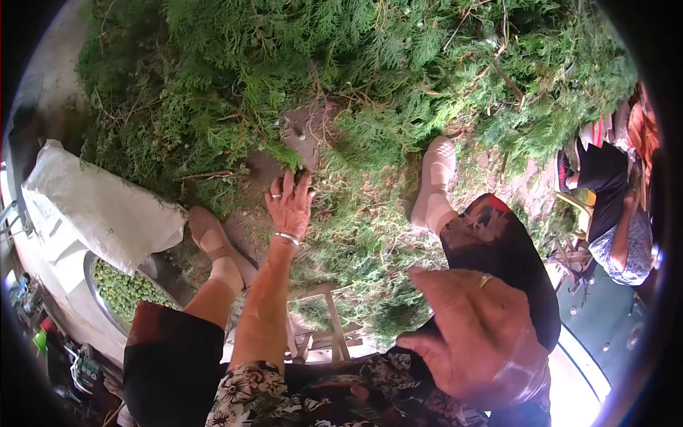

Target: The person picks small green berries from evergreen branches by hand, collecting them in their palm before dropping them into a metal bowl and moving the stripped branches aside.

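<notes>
My left hand reaches down to the ground between my feet, with a bracelet on the wrist and a ring on one finger. Its fingers are stretched out flat, and the tips touch a green conifer sprig at the edge of a bare patch of soil. It grips nothing that I can see. My right hand hovers close to the camera above my right knee, back upward, fingers loosely apart, a ring on one finger, holding nothing. A big heap of cut conifer branches covers the ground ahead.
A metal bowl of small green seeds sits at the left, partly under a white sack. My feet in beige shoes rest on the ground. A small wooden stool stands under me. Another person sits at the right edge.
</notes>
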### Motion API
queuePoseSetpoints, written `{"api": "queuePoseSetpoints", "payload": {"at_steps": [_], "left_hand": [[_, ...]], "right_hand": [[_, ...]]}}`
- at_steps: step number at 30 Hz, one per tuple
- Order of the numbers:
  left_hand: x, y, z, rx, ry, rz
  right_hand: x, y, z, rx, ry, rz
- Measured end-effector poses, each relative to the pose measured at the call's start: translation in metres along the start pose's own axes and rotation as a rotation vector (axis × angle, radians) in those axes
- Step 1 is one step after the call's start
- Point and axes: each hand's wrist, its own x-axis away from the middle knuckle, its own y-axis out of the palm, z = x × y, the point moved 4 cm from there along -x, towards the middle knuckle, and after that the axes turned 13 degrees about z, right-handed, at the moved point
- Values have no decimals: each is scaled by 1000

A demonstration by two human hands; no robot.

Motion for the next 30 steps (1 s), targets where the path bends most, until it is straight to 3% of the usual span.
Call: {"api": "queuePoseSetpoints", "payload": {"at_steps": [4,6,8,10,11,12,14,15,20,22,26,28,30], "left_hand": [[-29,-2,-12,37,146,38],[-36,9,-19,115,181,-75],[-52,-10,-19,138,183,17],[-63,-29,-28,765,-461,-313],[-66,-48,-26,1050,-862,-381],[-75,-72,-22,1041,-842,-354],[-92,-111,-12,1441,-993,-372],[-104,-133,-3,1608,-893,-423],[-143,-250,41,1888,-668,-534],[-142,-291,56,1990,-614,-559],[-116,-344,79,2158,-708,-543],[-98,-356,87,2293,-818,-534],[-86,-355,92,2356,-806,-561]], "right_hand": [[-5,0,-11,94,6,-153],[-4,0,-11,140,-22,-134],[-5,-1,-9,186,-56,-103],[-7,-6,-13,255,-191,30],[-7,-9,-16,251,-208,58],[-6,-10,-15,233,-128,-14],[-6,-13,-15,217,-72,-51],[-9,-16,-15,139,-84,48],[-21,-26,-15,-224,-136,450],[-26,-32,-20,-577,-125,540],[-26,-36,-39,-875,-142,421],[-28,-27,-43,-952,-145,348],[-26,-22,-46,-1012,-131,276]]}}
